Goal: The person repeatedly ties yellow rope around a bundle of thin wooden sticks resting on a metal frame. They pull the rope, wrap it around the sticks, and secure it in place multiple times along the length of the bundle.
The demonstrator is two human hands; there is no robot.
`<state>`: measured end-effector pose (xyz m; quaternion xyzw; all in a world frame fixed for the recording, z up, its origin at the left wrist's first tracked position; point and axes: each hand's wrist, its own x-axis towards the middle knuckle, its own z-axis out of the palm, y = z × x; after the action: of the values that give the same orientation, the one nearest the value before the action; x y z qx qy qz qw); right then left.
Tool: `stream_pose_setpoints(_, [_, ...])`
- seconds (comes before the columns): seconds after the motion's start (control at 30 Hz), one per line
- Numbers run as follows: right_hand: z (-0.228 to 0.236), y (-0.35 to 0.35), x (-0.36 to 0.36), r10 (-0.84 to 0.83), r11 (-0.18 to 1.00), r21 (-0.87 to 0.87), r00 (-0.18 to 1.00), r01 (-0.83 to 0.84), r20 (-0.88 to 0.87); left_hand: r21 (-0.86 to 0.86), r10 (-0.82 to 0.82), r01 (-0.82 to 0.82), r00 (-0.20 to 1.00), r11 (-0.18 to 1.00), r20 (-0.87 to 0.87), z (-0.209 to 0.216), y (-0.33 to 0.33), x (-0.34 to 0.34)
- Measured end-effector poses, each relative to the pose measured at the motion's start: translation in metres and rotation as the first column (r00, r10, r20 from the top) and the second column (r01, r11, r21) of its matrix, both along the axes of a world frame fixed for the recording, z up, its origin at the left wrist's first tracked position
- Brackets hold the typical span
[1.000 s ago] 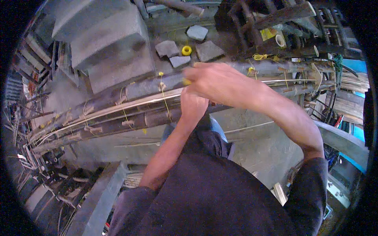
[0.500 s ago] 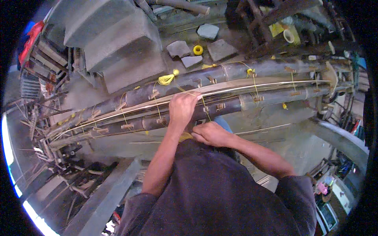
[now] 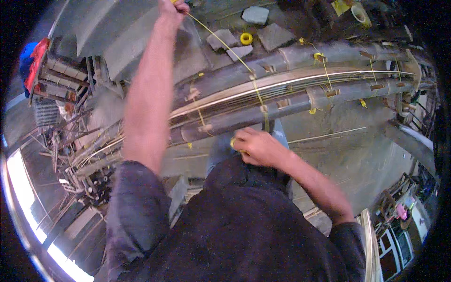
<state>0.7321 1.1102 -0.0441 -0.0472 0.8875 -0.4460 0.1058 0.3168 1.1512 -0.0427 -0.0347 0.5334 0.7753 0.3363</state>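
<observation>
My left hand point(image 3: 174, 10) is raised at the far edge of the view, closed on a yellow string point(image 3: 218, 37). The string runs taut from it down to a peg on the far dark pole point(image 3: 225, 82), then crosses over to the near dark pole point(image 3: 286, 107). Between the two poles lie long thin pale strips point(image 3: 282, 85), bound across by several yellow ties. My right hand point(image 3: 260, 146) is closed just on my side of the near pole, by my lap. A bit of yellow, seemingly string, shows at its fingertips.
Beyond the poles lie flat grey stone pieces point(image 3: 276, 37) and a yellow roll point(image 3: 246, 38). Concrete steps point(image 3: 117, 37) rise at the far left. A wooden end piece point(image 3: 413, 70) joins the poles at right. A wooden rack point(image 3: 63, 66) stands left.
My left hand has moved from the strips up and far left, drawing the yellow string out taut. My right hand stays near my lap, slightly shifted. The view has shifted a little.
</observation>
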Motion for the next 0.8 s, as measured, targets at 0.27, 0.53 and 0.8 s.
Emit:
stream_pose_setpoints(0.27, [-0.004,-0.085,0.186,-0.932,0.334,0.253,0.279,0.908,0.231,-0.853,-0.905,0.516,-0.324,0.076,-0.276,0.033,-0.2,0.063])
stream_pose_setpoints(0.53, [-0.032,-0.164,0.004,-0.636,0.218,-0.365,0.416,0.905,0.651,-0.736,-0.62,0.206,-0.423,0.644,-0.661,0.068,-0.195,0.085])
stream_pose_setpoints(0.8, [0.202,-0.087,-0.126,-0.254,0.81,0.541,0.967,0.228,-0.027,-0.62,-0.615,0.074,0.263,0.781,-0.743,-0.001,-0.259,0.206])
